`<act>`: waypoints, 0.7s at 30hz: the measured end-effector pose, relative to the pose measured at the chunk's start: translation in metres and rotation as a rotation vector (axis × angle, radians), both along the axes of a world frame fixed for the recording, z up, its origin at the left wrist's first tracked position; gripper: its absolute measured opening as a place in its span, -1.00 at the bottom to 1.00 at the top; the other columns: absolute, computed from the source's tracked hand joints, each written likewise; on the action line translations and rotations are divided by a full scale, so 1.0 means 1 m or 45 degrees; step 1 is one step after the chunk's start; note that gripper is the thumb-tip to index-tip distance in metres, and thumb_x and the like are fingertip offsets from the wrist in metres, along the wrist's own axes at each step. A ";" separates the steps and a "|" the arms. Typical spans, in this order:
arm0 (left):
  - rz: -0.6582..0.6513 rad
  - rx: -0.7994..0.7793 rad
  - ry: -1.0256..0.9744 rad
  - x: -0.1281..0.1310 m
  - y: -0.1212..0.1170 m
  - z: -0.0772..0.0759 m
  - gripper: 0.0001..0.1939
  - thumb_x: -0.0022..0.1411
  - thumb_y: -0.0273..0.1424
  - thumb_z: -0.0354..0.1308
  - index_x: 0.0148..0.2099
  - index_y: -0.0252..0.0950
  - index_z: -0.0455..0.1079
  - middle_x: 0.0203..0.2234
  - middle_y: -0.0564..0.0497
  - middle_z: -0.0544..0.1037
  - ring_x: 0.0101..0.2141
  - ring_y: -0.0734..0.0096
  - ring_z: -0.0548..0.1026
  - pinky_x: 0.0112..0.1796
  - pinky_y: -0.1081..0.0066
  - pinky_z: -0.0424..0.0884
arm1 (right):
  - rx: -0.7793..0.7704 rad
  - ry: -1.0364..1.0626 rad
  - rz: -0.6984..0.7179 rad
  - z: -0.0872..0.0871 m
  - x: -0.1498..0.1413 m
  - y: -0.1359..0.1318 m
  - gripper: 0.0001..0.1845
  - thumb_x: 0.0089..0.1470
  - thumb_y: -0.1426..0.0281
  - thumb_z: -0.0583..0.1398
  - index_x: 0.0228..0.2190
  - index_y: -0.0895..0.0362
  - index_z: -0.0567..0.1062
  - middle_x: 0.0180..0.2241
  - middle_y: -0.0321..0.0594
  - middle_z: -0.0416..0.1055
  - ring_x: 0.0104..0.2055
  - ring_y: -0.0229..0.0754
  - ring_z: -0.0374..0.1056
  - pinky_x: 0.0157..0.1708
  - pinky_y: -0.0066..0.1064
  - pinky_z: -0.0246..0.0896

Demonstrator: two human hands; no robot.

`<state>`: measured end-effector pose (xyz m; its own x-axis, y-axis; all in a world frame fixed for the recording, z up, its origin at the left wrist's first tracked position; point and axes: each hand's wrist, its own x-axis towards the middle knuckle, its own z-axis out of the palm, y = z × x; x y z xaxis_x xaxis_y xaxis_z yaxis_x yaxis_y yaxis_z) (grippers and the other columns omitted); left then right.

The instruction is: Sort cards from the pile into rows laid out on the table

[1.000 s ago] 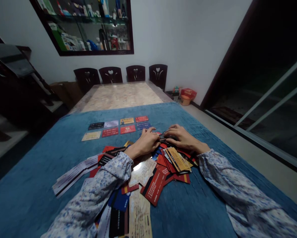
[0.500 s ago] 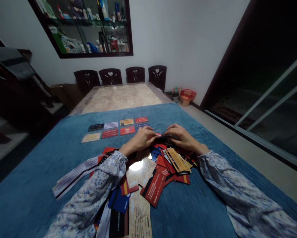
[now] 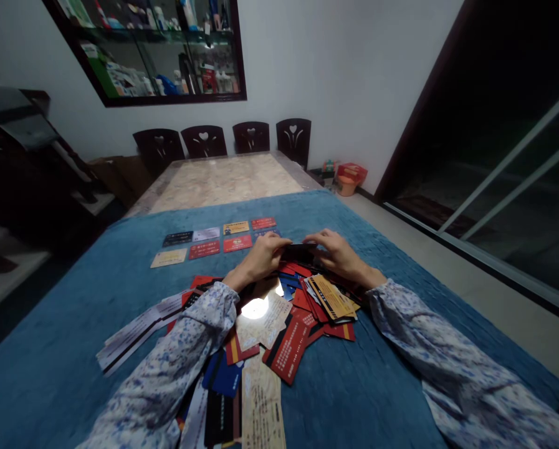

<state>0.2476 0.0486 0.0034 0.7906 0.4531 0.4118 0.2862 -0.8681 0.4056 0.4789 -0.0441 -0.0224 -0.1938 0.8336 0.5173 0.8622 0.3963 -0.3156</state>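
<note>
Between my two hands a dark card [image 3: 300, 247] is held by its ends, above the far side of the pile. My left hand [image 3: 263, 254] pinches its left end with thumb and fingers. The other end sits in the closed fingers of my right hand [image 3: 335, 252]. Below and nearer to me spreads a loose pile of cards in red, yellow, blue, black and cream, with a red card [image 3: 288, 347] and a yellow card [image 3: 333, 298] on top. Beyond my left hand lie rows of single cards, among them a cream card [image 3: 168, 257] and a red card [image 3: 237, 243].
A blue cloth [image 3: 96, 299] covers the near part of the table; its marble-patterned top [image 3: 223, 181] shows beyond. Several dark chairs [image 3: 251, 137] line the far end. A glass-shelved cabinet [image 3: 167, 100] is set in the wall. An orange bucket [image 3: 347, 185] stands on the floor at right.
Both hands have lifted the dark card a little higher and tilted it, so more of its dark face shows. The laid-out cards and the pile look the same.
</note>
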 end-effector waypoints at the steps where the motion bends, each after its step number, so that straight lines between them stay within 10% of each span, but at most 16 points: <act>1: 0.007 -0.007 -0.003 0.000 0.000 -0.001 -0.59 0.24 -0.65 0.09 0.05 -0.28 0.59 -0.19 -0.12 0.62 -0.18 0.27 0.53 -0.09 0.29 0.48 | 0.003 -0.006 -0.019 0.000 -0.001 0.000 -0.66 0.23 0.45 0.16 0.00 0.03 0.56 -0.23 -0.10 0.48 -0.20 -0.05 0.37 -0.12 -0.22 0.28; 21: 0.161 0.151 0.337 0.002 -0.018 -0.002 -0.34 0.25 -0.58 0.09 0.37 -0.19 0.23 0.05 -0.12 0.58 -0.06 0.10 0.49 0.00 0.14 0.39 | 0.027 -0.205 -0.122 -0.001 -0.012 -0.004 -0.54 0.13 0.46 0.19 0.08 0.08 0.46 -0.08 -0.05 0.57 -0.10 0.03 0.38 -0.13 -0.22 0.14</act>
<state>0.2497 0.0304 0.0010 0.8180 0.5156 0.2552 0.4766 -0.8558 0.2011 0.4674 -0.0484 -0.0231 -0.1956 0.8417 0.5033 0.9351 0.3146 -0.1628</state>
